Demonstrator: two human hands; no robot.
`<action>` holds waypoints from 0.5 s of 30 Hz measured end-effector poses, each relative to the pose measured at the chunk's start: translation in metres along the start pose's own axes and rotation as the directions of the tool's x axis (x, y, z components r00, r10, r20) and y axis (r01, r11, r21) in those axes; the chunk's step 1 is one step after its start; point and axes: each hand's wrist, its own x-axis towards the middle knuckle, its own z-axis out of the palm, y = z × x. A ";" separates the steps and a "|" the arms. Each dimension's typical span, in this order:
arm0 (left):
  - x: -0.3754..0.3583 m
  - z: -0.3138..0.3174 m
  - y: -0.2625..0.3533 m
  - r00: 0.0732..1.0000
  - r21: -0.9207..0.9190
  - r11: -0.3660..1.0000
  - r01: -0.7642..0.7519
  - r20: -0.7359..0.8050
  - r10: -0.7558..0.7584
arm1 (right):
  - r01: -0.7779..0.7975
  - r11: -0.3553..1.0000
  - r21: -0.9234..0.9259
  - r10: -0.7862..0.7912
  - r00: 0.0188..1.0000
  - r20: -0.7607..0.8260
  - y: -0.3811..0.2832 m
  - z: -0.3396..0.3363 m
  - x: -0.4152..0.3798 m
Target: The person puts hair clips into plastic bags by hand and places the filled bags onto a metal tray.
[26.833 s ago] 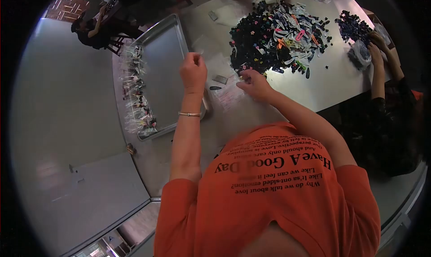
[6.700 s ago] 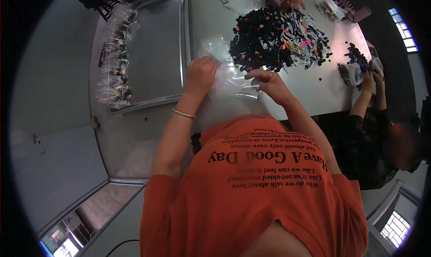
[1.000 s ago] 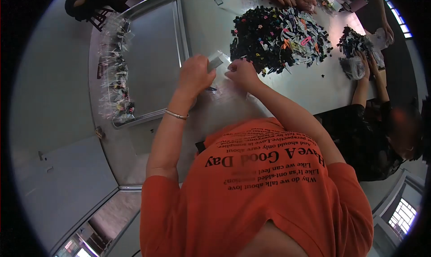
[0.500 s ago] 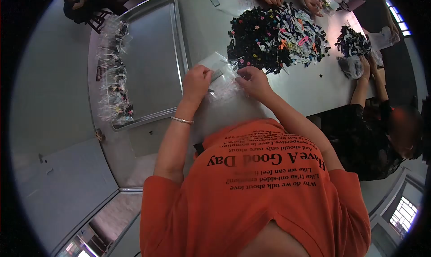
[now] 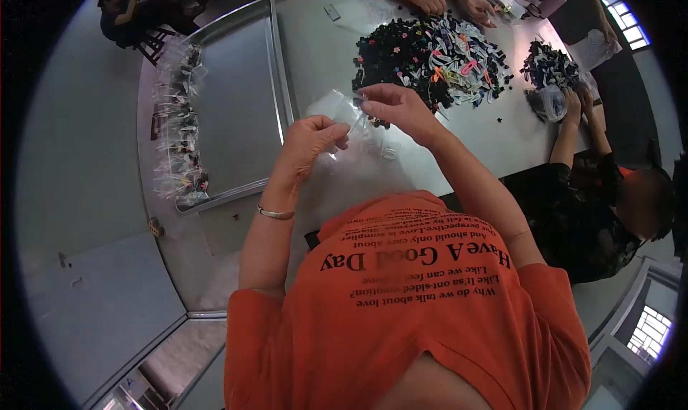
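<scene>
My left hand (image 5: 312, 143) is closed, pinching a clear plastic bag (image 5: 337, 106) between thumb and fingers above the table. My right hand (image 5: 403, 111) is closed too. Its thumb and fingertips meet at the bag's right side, at the near edge of the pile. What they pinch looks small and dark, but I cannot make it out. Just beyond lies a large pile of small hair clips (image 5: 401, 55), black ones on the left, white and coloured ones on the right. More clear plastic (image 5: 387, 152) lies on the table below my hands.
A metal tray (image 5: 240, 88) stands at the left, with several filled clear bags (image 5: 179, 138) along its far-left side. Another person's hands (image 5: 427, 0) rest behind the pile. At the right, a co-worker's hands (image 5: 573, 108) are at a smaller clip pile (image 5: 550, 65).
My right hand has moved up and left to the bag's edge. My left hand has turned and sits slightly lower, still on the bag. The view has shifted a little.
</scene>
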 end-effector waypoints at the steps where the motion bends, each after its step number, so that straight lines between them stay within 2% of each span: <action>1: -0.001 0.002 0.002 0.999 0.033 0.999 0.015 0.028 -0.016 | 0.003 1.000 -0.001 -0.003 1.000 -0.001 -0.003 0.000 -0.002; 4: -0.008 0.009 0.011 0.999 0.138 0.989 0.048 0.008 -0.050 | 0.042 0.999 0.005 -0.042 0.999 -0.009 -0.007 -0.004 -0.007; 6: -0.008 0.009 0.007 1.000 0.133 0.991 0.007 -0.022 -0.004 | 0.325 0.925 -0.195 -0.333 0.943 -0.005 0.000 -0.008 -0.009; 8: -0.007 0.009 0.003 0.998 0.131 0.991 -0.037 -0.054 0.044 | 0.353 0.905 -0.237 -0.357 0.934 0.027 -0.003 -0.010 -0.015; 9: -0.006 0.010 0.000 0.990 0.199 0.975 -0.095 -0.079 0.113 | 0.378 0.884 -0.276 -0.379 0.924 0.053 -0.006 -0.010 -0.019; 10: -0.007 0.011 -0.001 0.978 0.267 0.952 -0.149 -0.099 0.181 | 0.364 0.901 -0.237 -0.347 0.931 0.111 -0.009 -0.012 -0.023; 14: -0.010 0.015 -0.004 0.968 0.241 0.949 -0.202 -0.101 0.232 | 0.396 0.882 -0.255 -0.354 0.915 0.194 -0.008 -0.015 -0.029; 15: -0.010 0.015 -0.006 0.948 0.262 0.922 -0.285 -0.064 0.311 | 0.431 0.846 -0.314 -0.374 0.899 0.227 -0.007 -0.015 -0.030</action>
